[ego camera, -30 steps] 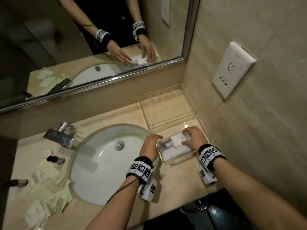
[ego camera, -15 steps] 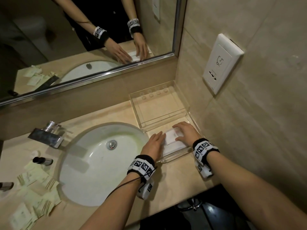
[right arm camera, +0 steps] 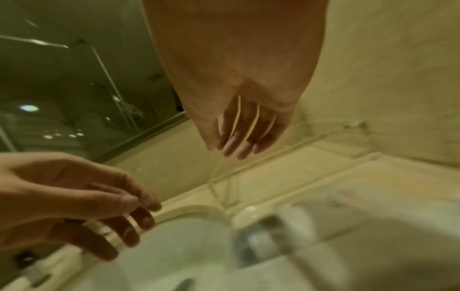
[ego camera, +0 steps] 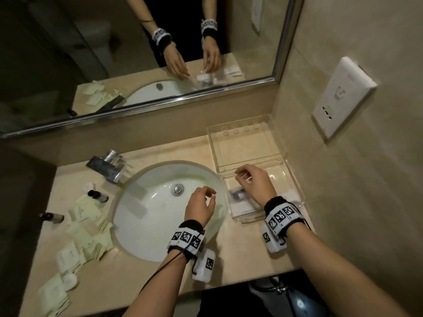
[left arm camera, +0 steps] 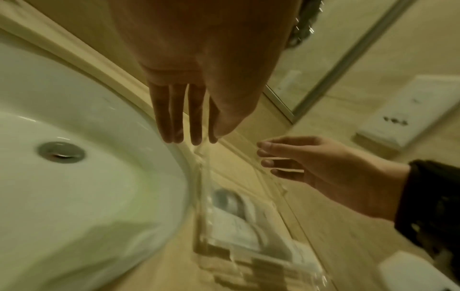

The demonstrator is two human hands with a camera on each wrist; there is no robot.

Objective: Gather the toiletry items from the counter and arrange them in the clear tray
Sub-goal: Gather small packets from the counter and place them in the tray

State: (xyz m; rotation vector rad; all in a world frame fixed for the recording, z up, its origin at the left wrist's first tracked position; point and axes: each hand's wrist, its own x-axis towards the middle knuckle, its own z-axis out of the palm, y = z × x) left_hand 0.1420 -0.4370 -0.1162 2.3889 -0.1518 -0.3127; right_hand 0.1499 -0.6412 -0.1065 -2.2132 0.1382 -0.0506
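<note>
The clear tray [ego camera: 295, 191] sits on the counter right of the sink, its lid tipped open toward the wall. Inside lie a small dark-capped bottle [ego camera: 238, 196] and white packets [ego camera: 242, 208]. In the left wrist view the bottle [left arm camera: 227, 198] and packets [left arm camera: 239, 226] appear blurred. My right hand [ego camera: 251, 181] hovers above the tray, fingers relaxed and empty. My left hand [ego camera: 201, 202] hangs over the sink's right rim, loosely curled and empty. Left of the sink lie two small bottles [ego camera: 98, 195] [ego camera: 51, 217] and several pale green sachets [ego camera: 88, 225].
A white oval sink [ego camera: 148, 216] fills the middle of the counter, with a chrome faucet [ego camera: 107, 167] at its back left. A mirror [ego camera: 137, 53] runs along the back. A wall socket [ego camera: 343, 97] sits on the tiled right wall. Round white caps [ego camera: 71, 280] lie among the sachets.
Both hands have lifted off the white packets in the tray. The left hand drew back left over the sink rim, and the right rose above the tray.
</note>
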